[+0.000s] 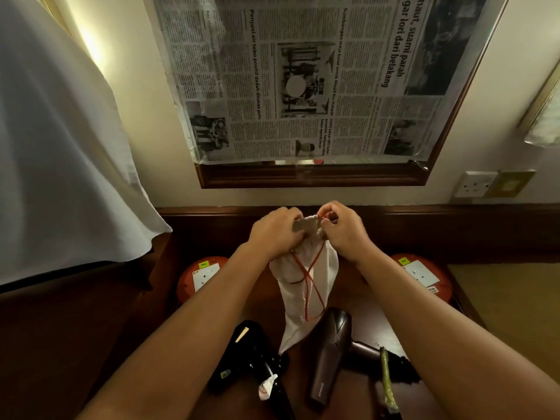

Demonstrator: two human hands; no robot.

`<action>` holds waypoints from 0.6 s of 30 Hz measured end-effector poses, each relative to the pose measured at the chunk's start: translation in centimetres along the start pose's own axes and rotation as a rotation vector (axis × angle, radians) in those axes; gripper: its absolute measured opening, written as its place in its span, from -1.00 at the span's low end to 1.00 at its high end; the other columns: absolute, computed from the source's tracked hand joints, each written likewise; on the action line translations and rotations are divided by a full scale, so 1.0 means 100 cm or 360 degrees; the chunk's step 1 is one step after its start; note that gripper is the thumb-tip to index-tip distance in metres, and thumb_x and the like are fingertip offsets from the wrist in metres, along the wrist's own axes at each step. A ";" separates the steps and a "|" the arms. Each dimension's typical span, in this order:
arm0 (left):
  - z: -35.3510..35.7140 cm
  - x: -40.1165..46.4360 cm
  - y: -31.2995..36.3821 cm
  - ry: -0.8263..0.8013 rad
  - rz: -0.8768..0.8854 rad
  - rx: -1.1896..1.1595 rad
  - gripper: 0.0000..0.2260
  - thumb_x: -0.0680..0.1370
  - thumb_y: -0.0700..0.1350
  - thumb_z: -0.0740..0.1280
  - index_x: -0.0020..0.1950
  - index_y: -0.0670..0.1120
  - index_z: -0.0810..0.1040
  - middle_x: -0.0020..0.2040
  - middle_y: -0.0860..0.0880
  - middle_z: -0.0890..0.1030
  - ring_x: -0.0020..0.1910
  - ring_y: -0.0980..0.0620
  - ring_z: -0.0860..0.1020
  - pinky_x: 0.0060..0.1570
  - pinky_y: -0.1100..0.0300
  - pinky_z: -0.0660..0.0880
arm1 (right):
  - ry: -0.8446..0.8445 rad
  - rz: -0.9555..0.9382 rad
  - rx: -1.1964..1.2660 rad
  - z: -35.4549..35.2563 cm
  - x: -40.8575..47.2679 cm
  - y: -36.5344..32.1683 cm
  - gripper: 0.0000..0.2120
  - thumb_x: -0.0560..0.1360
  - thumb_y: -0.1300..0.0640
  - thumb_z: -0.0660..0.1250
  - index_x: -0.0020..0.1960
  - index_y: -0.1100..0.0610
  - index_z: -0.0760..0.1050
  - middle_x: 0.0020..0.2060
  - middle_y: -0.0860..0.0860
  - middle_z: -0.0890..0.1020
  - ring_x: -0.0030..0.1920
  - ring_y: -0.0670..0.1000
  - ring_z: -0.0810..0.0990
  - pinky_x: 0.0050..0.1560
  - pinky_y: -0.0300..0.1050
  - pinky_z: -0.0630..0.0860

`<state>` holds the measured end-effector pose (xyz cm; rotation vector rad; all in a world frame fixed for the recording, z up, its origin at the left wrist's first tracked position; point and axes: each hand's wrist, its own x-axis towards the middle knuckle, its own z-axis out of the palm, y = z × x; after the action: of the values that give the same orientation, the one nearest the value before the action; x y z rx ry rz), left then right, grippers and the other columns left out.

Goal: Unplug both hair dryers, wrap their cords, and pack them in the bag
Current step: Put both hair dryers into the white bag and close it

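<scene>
Both my hands in tight grip on bag mouth: left hand [274, 230] bunches gathered rim, right hand [342, 228] pinches rim beside red drawstring [309, 283]. Bag [303, 286] hangs limp from grip down toward me, mouth not yet spread. Both dryers lie on table [357, 286] below and nearer me than grip: black dryer [248, 353] under left forearm, brown dryer [330, 353] under right, long axis running toward me. Bag tip hangs between them. Each hand nearest own dryer. Cord wrap partly hidden, cannot judge.

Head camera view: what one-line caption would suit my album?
Both hands hold a white bag above two hair dryers.
</scene>
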<state>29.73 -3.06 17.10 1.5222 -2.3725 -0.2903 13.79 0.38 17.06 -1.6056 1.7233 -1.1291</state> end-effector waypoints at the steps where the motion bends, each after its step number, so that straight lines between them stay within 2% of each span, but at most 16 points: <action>1: 0.000 0.002 0.004 -0.0014 -0.0023 -0.0041 -0.83 0.57 0.06 0.24 -0.06 0.00 0.55 -0.13 0.03 0.55 -0.12 0.01 0.53 -0.14 0.08 0.49 | -0.0025 0.0019 0.0057 0.003 0.000 -0.002 -0.89 0.50 0.26 0.29 -0.06 0.07 0.50 -0.14 0.02 0.57 -0.14 0.00 0.56 -0.23 -0.22 0.52; 3: 0.001 0.003 0.008 0.0039 -0.0094 -0.0184 -0.71 0.59 -0.04 0.22 -0.34 -0.01 0.46 -0.34 0.02 0.49 -0.30 -0.01 0.49 -0.30 0.13 0.39 | -0.0021 0.0072 0.0121 0.009 -0.001 -0.004 -0.87 0.46 0.23 0.33 -0.03 0.06 0.48 -0.09 0.02 0.55 -0.12 -0.01 0.54 -0.25 -0.25 0.46; 4: 0.002 0.004 0.010 0.0066 -0.0123 -0.0290 -0.67 0.59 -0.09 0.23 -0.39 -0.04 0.43 -0.38 -0.01 0.48 -0.34 -0.04 0.48 -0.33 0.11 0.38 | 0.0004 0.0093 0.0105 0.012 -0.002 -0.004 -0.84 0.46 0.23 0.34 0.00 0.06 0.46 -0.06 0.00 0.52 -0.10 -0.02 0.52 -0.24 -0.28 0.42; 7: 0.002 0.004 0.010 0.0140 -0.0205 -0.0505 -0.73 0.55 -0.21 0.23 -0.33 -0.26 0.48 -0.36 -0.19 0.53 -0.32 -0.18 0.52 -0.32 0.00 0.45 | 0.0132 0.0098 -0.0027 0.023 -0.007 0.002 -0.78 0.46 0.27 0.32 0.07 0.09 0.43 -0.03 0.00 0.47 -0.08 -0.03 0.46 -0.25 -0.33 0.34; 9: 0.001 0.006 0.000 0.0194 -0.0303 -0.0526 -0.76 0.54 -0.23 0.23 -0.32 -0.25 0.48 -0.39 -0.14 0.50 -0.31 -0.14 0.50 -0.32 0.07 0.38 | 0.0198 0.0083 -0.0107 0.023 -0.010 0.010 -0.86 0.46 0.28 0.29 0.00 0.12 0.46 -0.09 0.03 0.53 -0.12 0.00 0.50 -0.28 -0.29 0.40; 12: -0.003 0.001 -0.023 0.0267 -0.0481 -0.0520 -0.76 0.54 -0.24 0.23 -0.30 -0.26 0.51 -0.43 -0.06 0.46 -0.33 -0.08 0.49 -0.33 0.16 0.34 | 0.0184 0.0067 -0.0156 0.012 -0.011 0.016 -0.89 0.49 0.28 0.24 -0.10 0.16 0.53 -0.23 0.02 0.59 -0.20 0.01 0.58 -0.26 -0.09 0.57; 14: 0.000 -0.003 -0.034 0.0232 -0.0507 -0.0452 -0.76 0.54 -0.24 0.22 -0.30 -0.25 0.52 -0.39 -0.09 0.50 -0.30 -0.10 0.52 -0.34 0.16 0.35 | 0.0126 0.0011 -0.0257 0.008 -0.008 0.014 -0.84 0.49 0.28 0.22 -0.13 0.17 0.57 -0.27 0.01 0.60 -0.22 0.00 0.59 -0.25 -0.09 0.57; 16: 0.003 -0.006 -0.034 0.0174 -0.0394 -0.0318 -0.80 0.54 -0.19 0.22 -0.22 -0.20 0.55 -0.27 -0.08 0.53 -0.19 -0.10 0.55 -0.29 0.16 0.36 | 0.0044 -0.0026 -0.0301 0.007 -0.005 0.012 -0.82 0.48 0.30 0.23 -0.14 0.18 0.60 -0.26 0.02 0.62 -0.22 -0.01 0.59 -0.28 -0.18 0.53; 17: 0.004 -0.008 -0.032 0.0144 -0.0284 -0.0262 -0.84 0.53 -0.14 0.23 -0.09 -0.15 0.58 -0.14 -0.07 0.54 -0.07 -0.09 0.55 -0.22 0.15 0.39 | -0.0003 -0.0032 -0.0309 0.007 -0.004 0.011 -0.81 0.48 0.32 0.22 -0.12 0.19 0.62 -0.24 0.03 0.63 -0.22 -0.02 0.58 -0.29 -0.22 0.50; 18: 0.005 -0.009 -0.029 0.0084 -0.0157 -0.0204 -0.79 0.52 -0.07 0.27 0.11 -0.09 0.57 0.02 -0.05 0.51 0.07 -0.07 0.50 -0.09 0.13 0.42 | -0.0049 -0.0028 -0.0317 0.006 -0.002 0.010 -0.79 0.48 0.33 0.21 -0.11 0.20 0.63 -0.22 0.04 0.64 -0.22 -0.03 0.58 -0.29 -0.24 0.49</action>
<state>32.39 -3.41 15.56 1.5695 -2.1978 -0.4110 13.84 0.43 15.88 -1.7494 1.8536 -0.9598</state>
